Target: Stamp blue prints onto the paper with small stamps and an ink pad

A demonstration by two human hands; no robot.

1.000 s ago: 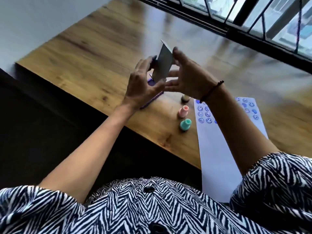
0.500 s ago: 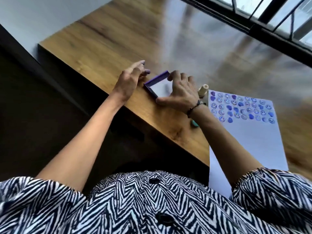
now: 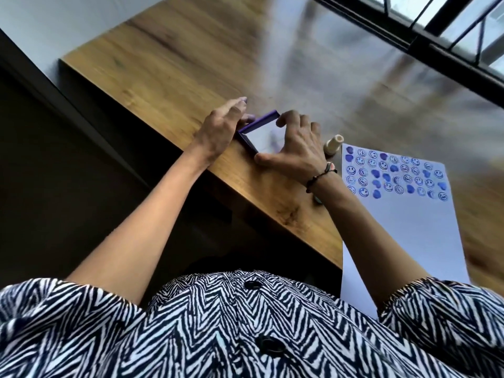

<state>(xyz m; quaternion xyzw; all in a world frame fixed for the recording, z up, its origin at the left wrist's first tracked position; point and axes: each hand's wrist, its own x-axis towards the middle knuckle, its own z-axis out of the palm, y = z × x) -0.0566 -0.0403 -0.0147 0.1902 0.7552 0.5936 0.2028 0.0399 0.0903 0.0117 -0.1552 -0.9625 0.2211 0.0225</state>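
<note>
The brown wood desk (image 3: 169,64) fills the top of the view, and its near edge runs down from 10 o'clock toward 4 o'clock. A person in a black and white zigzag shirt (image 3: 218,328) leans over it, with both bare arms out in front.

A white paper (image 3: 403,233) lies at 3 o'clock, and its near end hangs over the desk edge. The far end of the paper is full of blue prints (image 3: 392,177), smiley faces and hearts, in rows.

The ink pad (image 3: 259,132) lies flat on the desk near the edge, at about 12 o'clock from the middle. It is a purple box with a pale top.

The left hand (image 3: 221,126) touches the left side of the ink pad, fingers spread and flat. The right hand (image 3: 297,143) curls on the right side, with the thumb by the near corner and fingers over the top. A dark band (image 3: 319,177) is on that wrist.

A small cream stamp (image 3: 333,144) stands between the right hand and the paper.
</note>
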